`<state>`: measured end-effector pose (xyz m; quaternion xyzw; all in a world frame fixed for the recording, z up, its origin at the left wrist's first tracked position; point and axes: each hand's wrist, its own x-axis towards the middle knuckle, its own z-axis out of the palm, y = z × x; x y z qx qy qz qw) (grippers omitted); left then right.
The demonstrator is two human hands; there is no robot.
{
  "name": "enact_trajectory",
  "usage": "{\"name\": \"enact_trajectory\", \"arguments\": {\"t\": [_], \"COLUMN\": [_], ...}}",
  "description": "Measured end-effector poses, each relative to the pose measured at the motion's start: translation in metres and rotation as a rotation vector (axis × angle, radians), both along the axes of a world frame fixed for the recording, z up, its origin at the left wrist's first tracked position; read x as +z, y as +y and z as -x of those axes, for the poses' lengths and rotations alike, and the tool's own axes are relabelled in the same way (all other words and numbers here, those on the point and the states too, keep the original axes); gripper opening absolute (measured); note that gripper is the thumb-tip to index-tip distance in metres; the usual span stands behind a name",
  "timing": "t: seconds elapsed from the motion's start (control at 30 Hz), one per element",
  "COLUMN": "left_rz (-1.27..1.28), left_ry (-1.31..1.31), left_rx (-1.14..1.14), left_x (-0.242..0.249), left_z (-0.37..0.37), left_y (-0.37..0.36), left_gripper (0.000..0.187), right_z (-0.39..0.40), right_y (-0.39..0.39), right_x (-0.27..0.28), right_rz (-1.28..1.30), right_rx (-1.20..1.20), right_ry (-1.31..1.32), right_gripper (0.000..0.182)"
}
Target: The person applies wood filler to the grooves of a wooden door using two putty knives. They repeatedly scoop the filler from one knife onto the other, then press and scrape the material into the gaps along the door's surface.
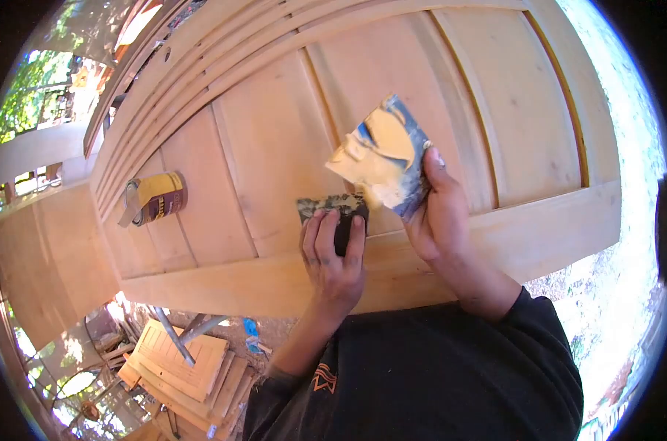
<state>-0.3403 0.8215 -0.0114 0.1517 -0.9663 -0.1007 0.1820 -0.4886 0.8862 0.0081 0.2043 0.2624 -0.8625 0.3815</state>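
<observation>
A large panelled wooden door (275, 147) lies flat in front of me. My right hand (444, 206) holds up a flat plate (385, 154) spread with thick cream-coloured paste, its thumb along the right edge. To the left, my left hand (333, 250) is closed on a dark scraper (348, 224) with paste smears along its blade. The scraper's right end is close to the plate's lower edge; whether they touch I cannot tell. Both hands are over the door's near rail.
A yellow and brown can (157, 198) lies on the door's left part. Stacked wooden panels (179, 360) are on the ground at lower left, near a metal leg (175, 338). A plain wooden board (50, 257) stands at the far left.
</observation>
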Motion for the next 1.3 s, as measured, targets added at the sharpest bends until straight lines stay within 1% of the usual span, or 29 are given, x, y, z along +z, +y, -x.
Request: {"name": "enact_trajectory", "arguments": {"t": [0.03, 0.1, 0.17, 0.27, 0.33, 0.37, 0.4, 0.5, 0.53, 0.63, 0.7, 0.73, 0.8, 0.83, 0.9, 1.0, 1.13, 1.23, 1.3], "left_rz": [-0.025, 0.008, 0.020, -0.058, -0.269, -0.370, -0.509, -1.392, -1.705, -2.105, -2.219, -2.278, -2.351, -2.386, -2.372, -2.337, -2.296, -2.227, -2.094], "left_ry": [-0.061, -0.034, 0.005, 0.027, -0.011, -0.031, -0.011, 0.150, 0.244, 0.207, 0.233, 0.237, 0.264, 0.279, 0.268, 0.265, 0.297, 0.334, 0.370], "left_rx": [-0.015, 0.012, 0.054, 0.148, 0.184, 0.202, 0.213, 0.513, 0.548, 0.456, 0.405, 0.375, 0.320, 0.295, 0.293, 0.275, 0.246, 0.302, 0.329], "left_x": [-0.006, -0.010, -0.001, 0.025, 0.043, 0.046, 0.045, 0.042, 0.046, 0.022, 0.015, 0.013, 0.012, 0.012, 0.014, 0.018, 0.035, 0.050, 0.055], "left_z": [-0.001, -0.013, -0.023, -0.026, -0.021, -0.020, -0.019, 0.007, 0.024, 0.050, 0.061, 0.065, 0.065, 0.064, 0.061, 0.052, 0.049, 0.050, 0.049], "left_y": [-0.002, -0.006, -0.012, -0.020, -0.021, -0.021, -0.023, -0.020, -0.019, -0.027, -0.020, -0.018, -0.019, -0.020, -0.024, -0.032, -0.037, -0.032, -0.027], "left_gripper": [0.048, 0.045, 0.043, 0.039, 0.037, 0.036, 0.039, 0.040, 0.047, 0.050, 0.050, 0.050, 0.050, 0.050, 0.050, 0.048, 0.046, 0.047, 0.049], "right_z": [0.006, 0.016, 0.026, 0.033, 0.035, 0.035, 0.035, 0.035, 0.036, 0.037, 0.040, 0.042, 0.044, 0.044, 0.043, 0.040, 0.035, 0.035, 0.035], "right_y": [0.003, 0.008, 0.013, 0.020, 0.024, 0.026, 0.026, 0.025, 0.024, 0.021, 0.021, 0.021, 0.023, 0.024, 0.024, 0.018, 0.014, 0.015, 0.015], "right_x": [0.002, 0.005, 0.003, -0.011, -0.016, -0.016, -0.017, -0.013, -0.009, 0.002, 0.006, 0.007, 0.005, 0.005, 0.004, 0.003, 0.001, -0.002, 0.000], "right_rz": [0.017, 0.026, 0.014, 0.000, 0.001, 0.002, 0.006, 0.075, 0.082, 0.118, 0.145, 0.114, 0.044, -0.006, -0.102, -0.107, -0.008, 0.043, 0.052], "right_rx": [-0.036, -0.058, -0.064, -0.085, -0.080, -0.077, -0.074, -0.032, -0.025, 0.007, 0.031, 0.033, 0.034, -0.004, -0.074, -0.172, -0.168, -0.162, -0.165], "right_ry": [0.036, 0.092, 0.135, 0.111, 0.091, 0.087, 0.083, 0.054, 0.055, 0.073, 0.101, 0.131, 0.190, 0.233, 0.317, 0.319, 0.254, 0.209, 0.210], "right_gripper": [0.037, 0.038, 0.038, 0.038, 0.038, 0.038, 0.038, 0.038, 0.038, 0.039, 0.039, 0.038, 0.038, 0.038, 0.037, 0.037, 0.040, 0.042, 0.042]}}
